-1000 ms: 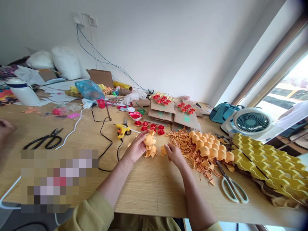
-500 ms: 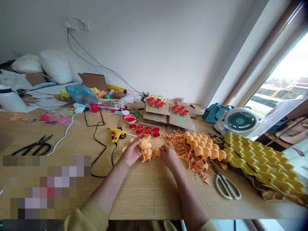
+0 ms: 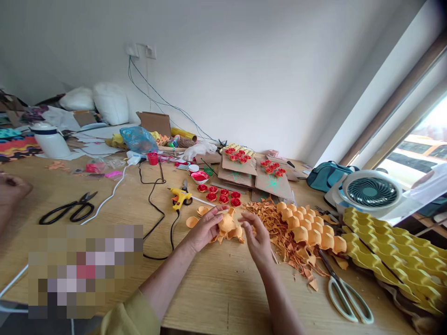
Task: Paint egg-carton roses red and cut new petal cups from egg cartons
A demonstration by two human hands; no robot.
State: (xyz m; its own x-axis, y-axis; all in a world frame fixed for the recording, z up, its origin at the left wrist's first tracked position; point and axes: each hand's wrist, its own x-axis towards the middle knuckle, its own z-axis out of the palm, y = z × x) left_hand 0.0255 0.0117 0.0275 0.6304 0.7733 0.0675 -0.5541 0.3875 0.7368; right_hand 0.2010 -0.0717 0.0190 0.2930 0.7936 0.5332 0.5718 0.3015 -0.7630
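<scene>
My left hand (image 3: 206, 230) is closed on an orange egg-carton cup (image 3: 227, 221), its thumb and fingers at the left side. More orange cup pieces (image 3: 237, 234) with pointed edges lie right under and beside it. Just to the right, my right hand (image 3: 256, 235) has its fingers loosely apart, and I see nothing between them. Two loose orange cups (image 3: 192, 222) sit on the table left of my left hand. Beyond my hands stand several red-painted cup flowers (image 3: 219, 199) in two rows.
A yellow glue gun (image 3: 180, 197), black-handled scissors (image 3: 70, 209) and cords lie left. Right are orange scraps (image 3: 268, 218), an orange egg tray (image 3: 314, 230), white-handled scissors (image 3: 349, 298), yellow trays (image 3: 398, 256) and a fan (image 3: 372, 190). Another person's hand (image 3: 12, 188) shows at far left.
My right hand has let go of the orange cup it was touching and lifted slightly, fingers apart. My left hand still holds its cup. The view has turned left, bringing another person's hand in.
</scene>
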